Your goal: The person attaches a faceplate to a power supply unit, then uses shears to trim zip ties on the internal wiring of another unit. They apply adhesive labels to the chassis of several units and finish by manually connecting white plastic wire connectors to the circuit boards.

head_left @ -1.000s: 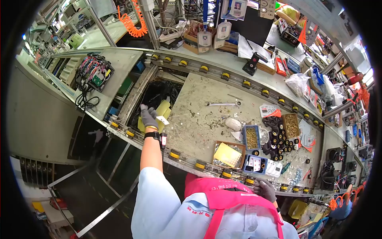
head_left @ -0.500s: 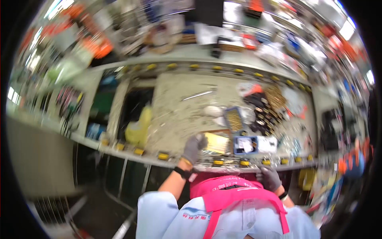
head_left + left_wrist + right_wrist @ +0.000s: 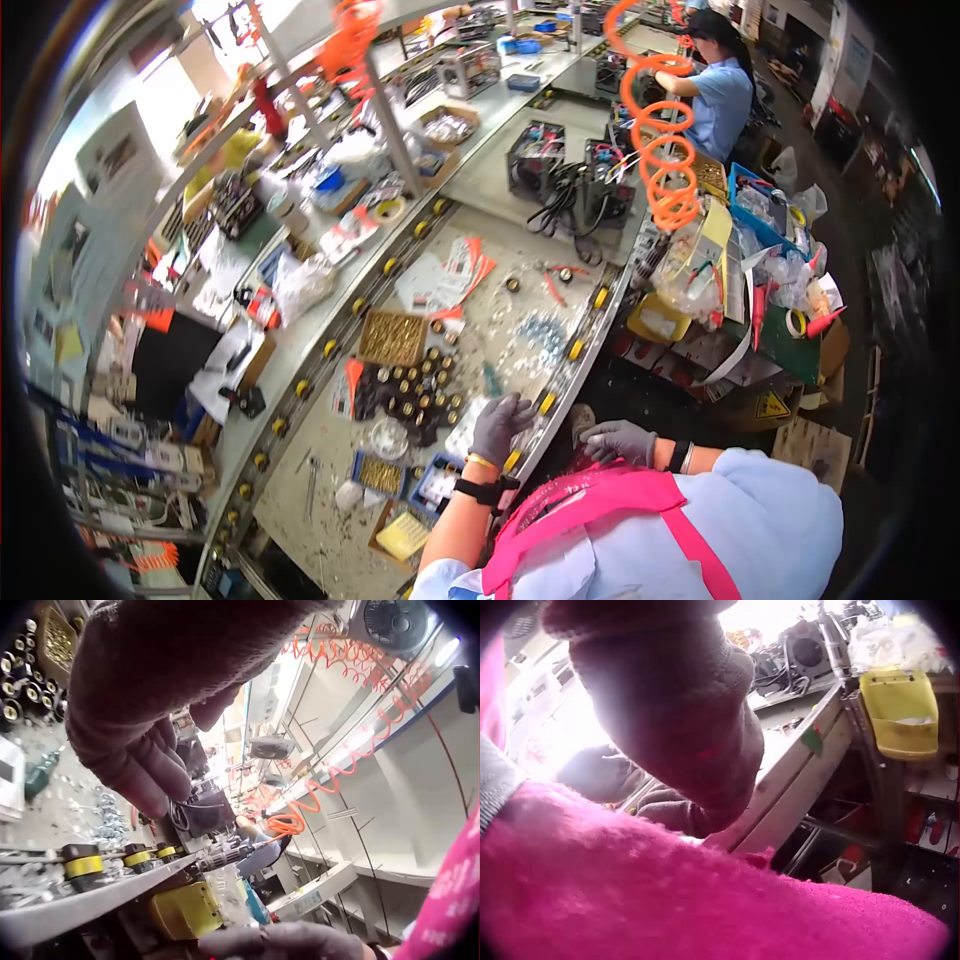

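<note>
In the head view my gloved left hand [image 3: 499,428] hovers over the near rail of the bench, fingers loosely bent and nothing in them. Just beyond it lie a small green object [image 3: 492,378] and a scatter of silver screws [image 3: 543,335]. Left of the hand are black round parts [image 3: 420,395] and a blue tray [image 3: 437,482] with white items. My gloved right hand [image 3: 620,441] is held in front of the pink apron [image 3: 590,505], its fingers loosely curled and holding nothing. The right wrist view shows that glove [image 3: 675,712] close above the apron cloth.
A cardboard box of brass-coloured screws [image 3: 392,337] sits on the bench. Black-and-yellow rollers [image 3: 547,402] line its edges. An orange coiled hose [image 3: 672,150] hangs ahead. A yellow bin [image 3: 658,318] stands at the right; another person [image 3: 722,90] works farther off.
The head view has swung to the right. My left hand has left the yellow bag, passed the yellow card box and come near the right hand, which stays by the apron.
</note>
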Motion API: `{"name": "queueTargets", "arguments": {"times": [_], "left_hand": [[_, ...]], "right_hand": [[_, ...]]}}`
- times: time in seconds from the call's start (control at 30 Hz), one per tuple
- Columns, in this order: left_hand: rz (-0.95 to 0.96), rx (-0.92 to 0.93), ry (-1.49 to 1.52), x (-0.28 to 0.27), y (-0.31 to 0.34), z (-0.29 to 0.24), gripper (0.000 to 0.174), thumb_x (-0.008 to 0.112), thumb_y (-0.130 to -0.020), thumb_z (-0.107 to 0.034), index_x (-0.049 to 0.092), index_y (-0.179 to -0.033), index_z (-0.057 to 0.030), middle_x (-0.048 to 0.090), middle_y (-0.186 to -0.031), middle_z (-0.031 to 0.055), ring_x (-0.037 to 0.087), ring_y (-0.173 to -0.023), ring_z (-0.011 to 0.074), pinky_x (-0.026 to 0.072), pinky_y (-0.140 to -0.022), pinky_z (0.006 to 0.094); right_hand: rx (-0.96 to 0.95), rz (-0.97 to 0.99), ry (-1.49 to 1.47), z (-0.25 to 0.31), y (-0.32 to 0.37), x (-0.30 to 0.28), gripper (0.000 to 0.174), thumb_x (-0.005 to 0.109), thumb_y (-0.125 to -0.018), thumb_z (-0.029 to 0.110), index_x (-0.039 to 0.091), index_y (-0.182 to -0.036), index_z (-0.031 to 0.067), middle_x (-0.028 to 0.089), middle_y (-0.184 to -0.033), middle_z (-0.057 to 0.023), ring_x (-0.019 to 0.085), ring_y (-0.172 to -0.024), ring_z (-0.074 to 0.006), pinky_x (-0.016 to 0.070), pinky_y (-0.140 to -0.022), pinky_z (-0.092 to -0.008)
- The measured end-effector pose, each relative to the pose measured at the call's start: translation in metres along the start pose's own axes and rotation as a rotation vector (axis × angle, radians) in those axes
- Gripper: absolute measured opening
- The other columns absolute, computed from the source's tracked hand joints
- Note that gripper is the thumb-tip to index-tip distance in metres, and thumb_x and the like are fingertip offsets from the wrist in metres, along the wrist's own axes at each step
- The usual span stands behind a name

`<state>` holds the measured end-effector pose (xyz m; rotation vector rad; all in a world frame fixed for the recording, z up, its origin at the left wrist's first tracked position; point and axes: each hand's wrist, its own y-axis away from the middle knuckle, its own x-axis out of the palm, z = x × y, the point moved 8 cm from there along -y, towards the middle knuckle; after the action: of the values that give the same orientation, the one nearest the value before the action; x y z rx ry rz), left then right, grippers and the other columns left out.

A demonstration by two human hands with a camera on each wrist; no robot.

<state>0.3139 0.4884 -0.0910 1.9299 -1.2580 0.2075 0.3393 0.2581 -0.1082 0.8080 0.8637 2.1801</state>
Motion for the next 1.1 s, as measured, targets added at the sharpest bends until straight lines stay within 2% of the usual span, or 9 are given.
{"name": "queueTargets", "arguments": {"times": [0.1,0.17,0.2,0.3,0.33,0.63,0.83,0.93,1.1], "left_hand": [[0.217,-0.041,0.178,0.058,-0.112,-0.002,0.033,0.051,-0.091,-0.021,0.051,-0.117,-0.0005,0.060,-0.109,0.0177,0.060,-0.097,0.0324,0.0483,-0.088,0.0455],[0.196,-0.044,0.194,0.098,-0.187,-0.007,0.033,0.055,-0.089,-0.024,0.051,-0.113,-0.0015,0.059,-0.109,0.0151,0.061,-0.094,0.0308,0.0518,-0.080,0.0416],[0.057,-0.054,0.048,0.107,-0.227,-0.004,0.032,0.055,-0.089,-0.028,0.052,-0.111,-0.0045,0.060,-0.107,0.0117,0.059,-0.088,0.0265,0.0516,-0.075,0.0385],[-0.128,-0.179,-0.181,0.130,-0.333,0.010,0.028,0.045,-0.093,-0.022,0.048,-0.119,-0.0111,0.054,-0.119,0.0138,0.055,-0.104,0.0301,0.0444,-0.091,0.0460],[-0.088,-0.161,-0.238,0.138,-0.352,0.012,0.026,0.046,-0.092,-0.027,0.053,-0.115,-0.0180,0.059,-0.115,0.0095,0.057,-0.103,0.0275,0.0457,-0.088,0.0451],[0.035,-0.197,-0.404,0.205,-0.430,0.049,0.028,0.047,-0.090,-0.028,0.053,-0.115,-0.0176,0.060,-0.114,0.0102,0.058,-0.104,0.0283,0.0464,-0.087,0.0445],[0.062,-0.236,-0.449,0.215,-0.440,0.062,0.029,0.047,-0.089,-0.028,0.053,-0.115,-0.0173,0.060,-0.113,0.0106,0.058,-0.104,0.0289,0.0468,-0.087,0.0441],[0.064,-0.230,-0.478,0.212,-0.442,0.062,0.030,0.048,-0.089,-0.029,0.054,-0.115,-0.0172,0.061,-0.113,0.0109,0.058,-0.104,0.0291,0.0471,-0.086,0.0439],[0.063,-0.222,-0.531,0.205,-0.441,0.063,0.031,0.048,-0.088,-0.029,0.054,-0.115,-0.0169,0.061,-0.112,0.0113,0.058,-0.104,0.0296,0.0475,-0.086,0.0435]], "right_hand": [[-0.053,-0.081,-0.057,0.028,0.000,-0.071,0.029,0.054,-0.090,0.012,0.057,-0.117,0.0012,0.064,-0.096,-0.0111,0.062,-0.077,-0.0173,0.0526,-0.070,-0.0302],[-0.131,-0.155,-0.142,0.040,0.004,-0.119,0.029,0.054,-0.090,0.011,0.056,-0.117,0.0009,0.064,-0.095,-0.0114,0.062,-0.077,-0.0177,0.0523,-0.071,-0.0301],[-0.175,-0.196,-0.182,0.048,0.006,-0.143,0.029,0.053,-0.090,0.011,0.056,-0.117,0.0008,0.064,-0.095,-0.0116,0.062,-0.077,-0.0179,0.0522,-0.072,-0.0301],[-0.247,-0.312,-0.348,0.049,0.026,-0.207,0.027,0.052,-0.090,0.010,0.057,-0.115,0.0000,0.065,-0.091,-0.0128,0.063,-0.075,-0.0184,0.0535,-0.069,-0.0317],[-0.259,-0.365,-0.415,0.045,0.037,-0.226,0.028,0.054,-0.090,0.012,0.057,-0.114,-0.0001,0.065,-0.090,-0.0118,0.063,-0.074,-0.0171,0.0540,-0.067,-0.0305],[-0.319,-0.799,-0.667,-0.003,0.108,-0.331,0.023,0.056,-0.090,0.016,0.059,-0.110,0.0045,0.063,-0.085,-0.0044,0.059,-0.067,-0.0095,0.0525,-0.060,-0.0233],[-0.458,-1.050,-0.124,0.066,0.124,-0.385,0.025,0.059,-0.087,0.015,0.057,-0.108,0.0012,0.059,-0.080,-0.0024,0.056,-0.068,-0.0103,0.0493,-0.061,-0.0243],[-0.571,-1.127,0.272,0.110,0.094,-0.404,0.032,0.061,-0.082,0.014,0.056,-0.112,0.0039,0.055,-0.075,-0.0062,0.056,-0.067,-0.0165,0.0492,-0.063,-0.0300],[-0.700,-1.340,0.684,0.184,0.077,-0.394,0.039,0.061,-0.077,0.016,0.054,-0.114,0.0077,0.055,-0.091,-0.0130,0.056,-0.085,-0.0281,0.0471,-0.075,-0.0392]]}}
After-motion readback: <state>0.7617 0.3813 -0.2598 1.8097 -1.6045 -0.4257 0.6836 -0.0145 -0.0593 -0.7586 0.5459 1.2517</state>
